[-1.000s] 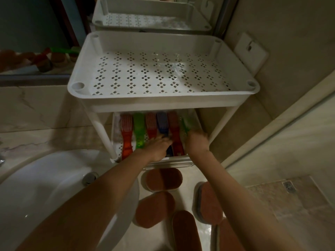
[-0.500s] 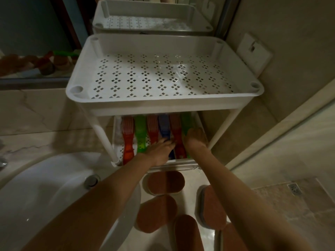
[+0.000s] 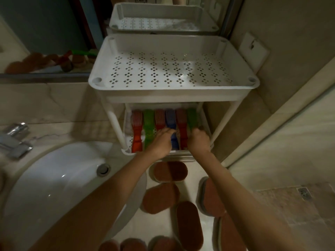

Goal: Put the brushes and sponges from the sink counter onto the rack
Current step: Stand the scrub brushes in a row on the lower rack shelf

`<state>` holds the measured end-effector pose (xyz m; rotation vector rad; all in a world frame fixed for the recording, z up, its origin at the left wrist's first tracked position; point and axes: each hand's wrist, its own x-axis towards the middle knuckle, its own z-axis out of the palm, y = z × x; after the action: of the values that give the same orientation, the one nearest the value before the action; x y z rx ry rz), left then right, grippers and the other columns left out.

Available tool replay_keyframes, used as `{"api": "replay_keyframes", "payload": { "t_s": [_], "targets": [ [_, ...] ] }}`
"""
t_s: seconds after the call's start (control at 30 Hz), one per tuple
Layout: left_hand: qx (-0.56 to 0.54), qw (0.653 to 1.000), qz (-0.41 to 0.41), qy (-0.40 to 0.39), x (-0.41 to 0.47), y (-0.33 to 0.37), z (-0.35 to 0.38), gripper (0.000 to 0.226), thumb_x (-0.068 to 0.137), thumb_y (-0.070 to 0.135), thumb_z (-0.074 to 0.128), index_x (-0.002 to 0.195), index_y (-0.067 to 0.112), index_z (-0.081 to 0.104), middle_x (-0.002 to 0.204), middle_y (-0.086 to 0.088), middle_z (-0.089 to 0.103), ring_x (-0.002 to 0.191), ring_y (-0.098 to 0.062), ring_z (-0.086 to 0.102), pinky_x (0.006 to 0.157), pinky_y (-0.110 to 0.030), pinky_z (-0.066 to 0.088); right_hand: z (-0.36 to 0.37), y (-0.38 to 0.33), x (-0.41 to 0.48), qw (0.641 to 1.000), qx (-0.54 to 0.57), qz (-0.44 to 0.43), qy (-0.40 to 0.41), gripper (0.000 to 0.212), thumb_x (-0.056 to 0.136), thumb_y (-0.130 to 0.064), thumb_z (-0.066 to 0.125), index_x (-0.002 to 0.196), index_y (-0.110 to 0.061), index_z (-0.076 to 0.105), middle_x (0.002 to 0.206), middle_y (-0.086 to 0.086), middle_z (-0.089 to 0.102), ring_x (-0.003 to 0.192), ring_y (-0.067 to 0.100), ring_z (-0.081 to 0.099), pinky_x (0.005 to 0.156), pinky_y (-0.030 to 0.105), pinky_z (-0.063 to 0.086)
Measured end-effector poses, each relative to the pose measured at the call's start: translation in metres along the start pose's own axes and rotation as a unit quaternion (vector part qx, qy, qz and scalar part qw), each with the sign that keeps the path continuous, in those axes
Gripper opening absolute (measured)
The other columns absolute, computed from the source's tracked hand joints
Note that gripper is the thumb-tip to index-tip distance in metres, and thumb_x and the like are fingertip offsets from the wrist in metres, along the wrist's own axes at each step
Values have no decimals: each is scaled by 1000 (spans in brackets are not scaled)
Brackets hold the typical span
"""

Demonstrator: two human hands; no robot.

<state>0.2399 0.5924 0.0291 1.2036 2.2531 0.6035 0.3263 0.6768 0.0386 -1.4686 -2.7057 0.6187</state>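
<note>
Both hands are down in the rack's (image 3: 174, 98) lower shelf (image 3: 127, 142), where six brushes (image 3: 136, 124) lie side by side, handles toward the person. The left hand (image 3: 160, 142) rests with fairly straight fingers across the handles beside the blue brush (image 3: 170, 120). The right hand (image 3: 198, 140) sits over the handle of the far-right green brush (image 3: 191, 117); whether it grips or just presses, I cannot tell. The brown sponges (image 3: 170, 171) wait on the worktop (image 3: 193, 178) in front, none on the rack yet.

The risk: the row is tight, so a nudge could ride one brush over its neighbour, and a forearm swinging out could sweep a sponge into the sink (image 3: 54, 178).

The top shelf (image 3: 163, 69) hides the bristle ends, the light is dim, and the nearest sponges are cut off at the bottom edge.
</note>
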Motion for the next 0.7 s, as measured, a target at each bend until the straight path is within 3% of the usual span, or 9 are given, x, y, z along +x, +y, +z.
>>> {"api": "replay_keyframes", "payload": {
  "t_s": [0.1,0.2,0.4,0.6,0.7],
  "targets": [
    [-46,996,-35,69,-36,1,-14,40,96,2,37,135,6,46,139,-16,49,129,-27,45,105,-28,33,-4,-15,-31,994,65,-58,70,23,90,0,45,109,4,56,114,24,59,103,39,60,81,40,48],
    [-98,981,-79,150,-89,-8,-27,34,94,7,44,126,6,56,126,-16,61,119,-30,55,101,-33,42,-2,-33,-67,979,156,-103,82,24,88,-2,48,109,1,60,110,24,64,101,38,60,79,39,45],
    [-190,922,-232,247,-209,-63,-33,25,94,10,45,112,8,63,115,-10,67,108,-23,60,82,-22,41,33,-85,-144,956,227,-180,-51,26,88,-6,51,111,-4,63,102,20,69,102,33,61,84,32,41],
    [-206,866,-344,300,-292,-133,-36,25,93,8,46,111,3,63,115,-14,66,108,-28,60,83,-23,41,92,-147,-208,944,187,-236,-138,26,88,-8,53,113,-7,61,127,14,51,106,30,60,92,32,42],
    [-208,841,-390,312,-329,-174,-42,26,91,5,46,110,1,63,117,-17,66,107,-31,61,85,-28,45,128,-182,-244,925,133,-292,-204,28,87,-14,57,115,-8,60,125,13,52,106,28,59,90,28,42]
  ]
}}
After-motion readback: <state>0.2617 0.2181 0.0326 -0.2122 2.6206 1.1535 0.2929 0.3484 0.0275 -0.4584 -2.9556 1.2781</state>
